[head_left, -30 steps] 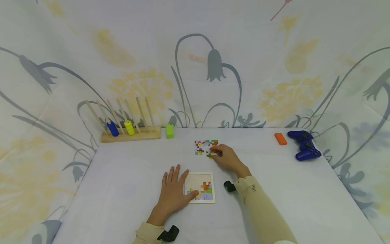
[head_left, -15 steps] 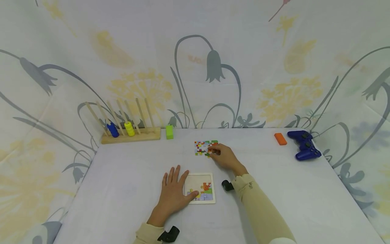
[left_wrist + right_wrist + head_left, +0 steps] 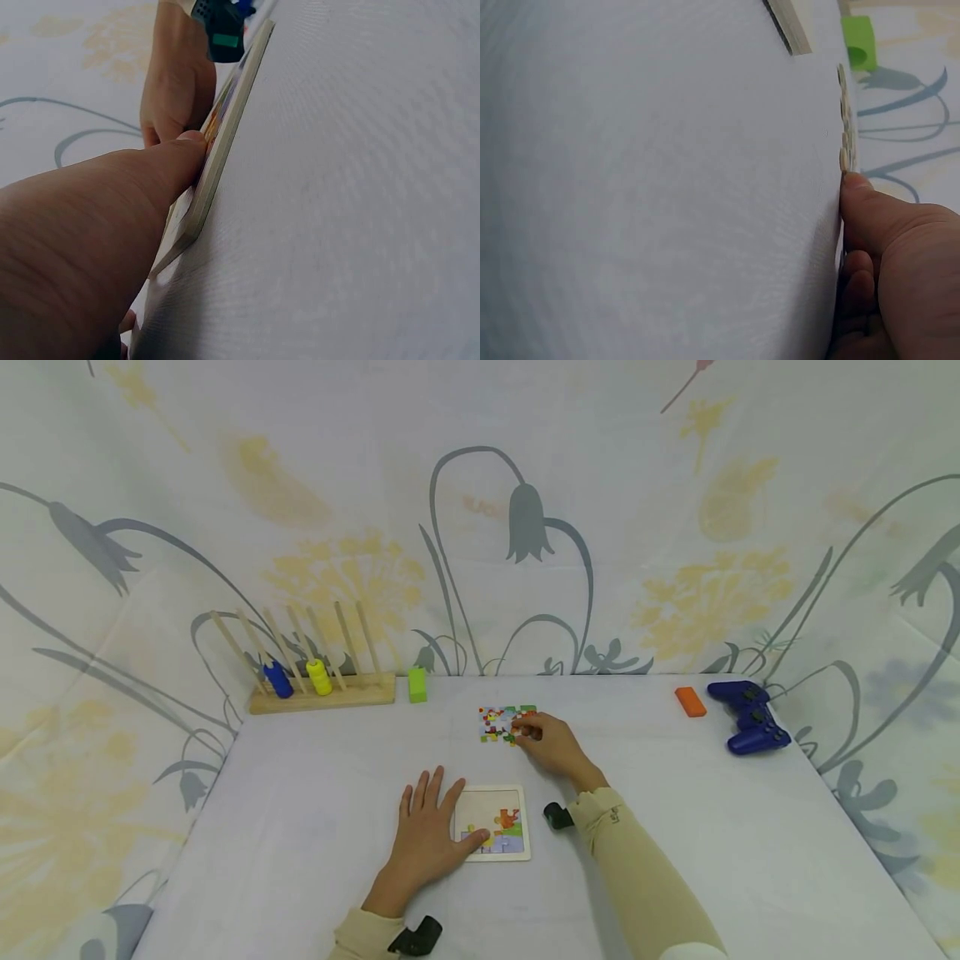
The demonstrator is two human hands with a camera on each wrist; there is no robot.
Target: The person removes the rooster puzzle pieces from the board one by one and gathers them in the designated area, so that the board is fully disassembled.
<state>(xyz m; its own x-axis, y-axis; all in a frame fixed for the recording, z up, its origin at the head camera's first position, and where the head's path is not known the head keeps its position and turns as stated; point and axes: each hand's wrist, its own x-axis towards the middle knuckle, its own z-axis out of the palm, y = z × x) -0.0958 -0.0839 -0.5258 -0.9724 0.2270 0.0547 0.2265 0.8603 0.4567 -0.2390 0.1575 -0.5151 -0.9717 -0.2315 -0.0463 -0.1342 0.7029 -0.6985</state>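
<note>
Puzzle tray (image 3: 486, 803) is laid closest on the white desk (image 3: 315, 827); at its nine o'clock side the left hand (image 3: 427, 839) is placed with fingers spread apart and thumb over the rim, presumably so that sliding is prevented. Fitted pieces (image 3: 512, 842) are grouped inside from seven round to three o'clock. At twelve o'clock beyond, loose pieces (image 3: 491, 724) are set edge to edge, perhaps for easy comparison; their near-right corner is pinched by the right hand (image 3: 558, 750), likely for fine control. Farther off, seemingly kept aside for working room, are placed an orange block (image 3: 691, 702) and blue controller (image 3: 748, 718) at two, a green block (image 3: 417, 685) at eleven, and a pegged stand (image 3: 363, 691) at ten.
</note>
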